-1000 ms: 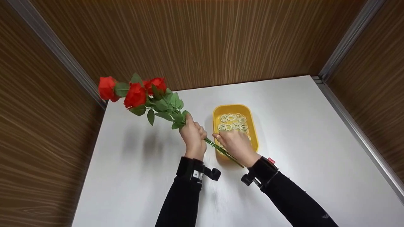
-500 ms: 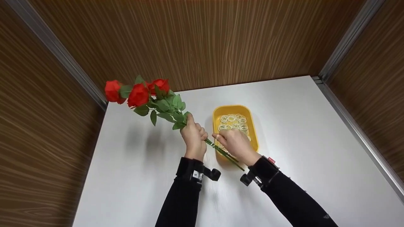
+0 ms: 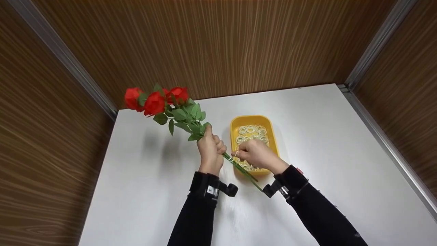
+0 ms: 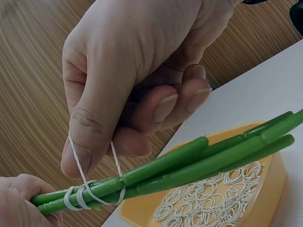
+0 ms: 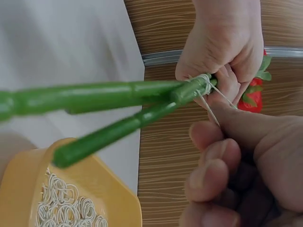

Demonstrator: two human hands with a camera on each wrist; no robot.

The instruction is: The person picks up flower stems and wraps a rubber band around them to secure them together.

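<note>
My left hand [image 3: 210, 147] grips the green stems [image 3: 243, 169] of three red roses [image 3: 154, 101] above the white table [image 3: 324, 136], blooms up and to the left. A white rubber band [image 4: 83, 193] is wound round the stems [image 4: 199, 161] just below the left hand [image 4: 18, 195]. My right hand [image 3: 255, 154] pulls a loop of that band [image 5: 211, 96] away from the stems [image 5: 109, 94]; the loop runs over the thumb of the right hand [image 4: 87, 142]. In the right wrist view the left hand [image 5: 222, 45] is closed round the bundle.
A yellow tray [image 3: 254, 118] with several loose white rubber bands [image 3: 251, 132] stands on the table right behind the right hand. Wood-panelled walls with metal corner strips close in the table at the back, left and right.
The roses have shifted a little right and down. My right hand has turned and drawn the band's loop off the stems, its wrist swinging rightward.
</note>
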